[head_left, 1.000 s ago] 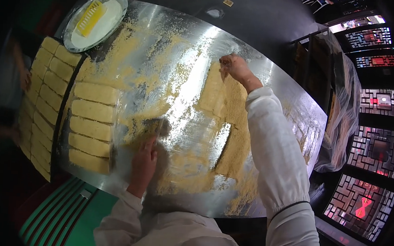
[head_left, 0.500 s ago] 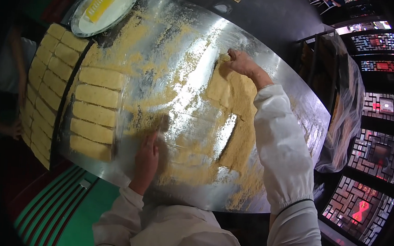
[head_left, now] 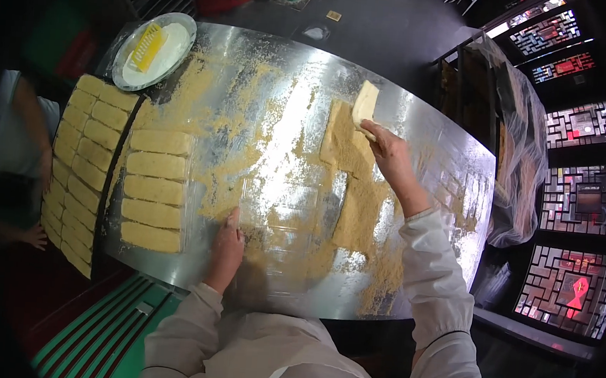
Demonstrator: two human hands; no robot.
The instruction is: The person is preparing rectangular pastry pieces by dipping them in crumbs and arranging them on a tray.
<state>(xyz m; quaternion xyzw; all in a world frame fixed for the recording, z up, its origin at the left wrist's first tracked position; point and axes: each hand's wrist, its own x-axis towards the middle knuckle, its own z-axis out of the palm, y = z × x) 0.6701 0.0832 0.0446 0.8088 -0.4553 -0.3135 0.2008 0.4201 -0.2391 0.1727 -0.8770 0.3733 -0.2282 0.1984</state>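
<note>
My right hand (head_left: pixel 388 153) pinches the near end of a pale, flat dough strip (head_left: pixel 365 103), which is lifted and tilted above the table's far right part. Beneath it lies a bed of tan crumbs (head_left: pixel 358 200), with a flat coated piece along its left edge. My left hand (head_left: pixel 226 252) rests low on the table with the index finger stretched forward and nothing visible in it. Its fingertip is by the left edge of a clear ribbed plastic tray (head_left: pixel 281 205). Left of that, a second clear tray holds several yellowish dough strips (head_left: pixel 154 191).
A dark-edged board of many dough strips (head_left: pixel 84 153) covers the table's left end, beside another person's hand (head_left: pixel 33 236). Behind it, a round dish of white powder (head_left: pixel 176 47) holds a yellow scraper-like tool (head_left: pixel 146 48). A plastic-draped rack (head_left: pixel 516 155) stands right of the metal table (head_left: pixel 222 39).
My right hand has raised the pale dough strip off the crumbs and moved nearer and to the right. My left hand stays near the clear tray. The whole view has shifted slightly.
</note>
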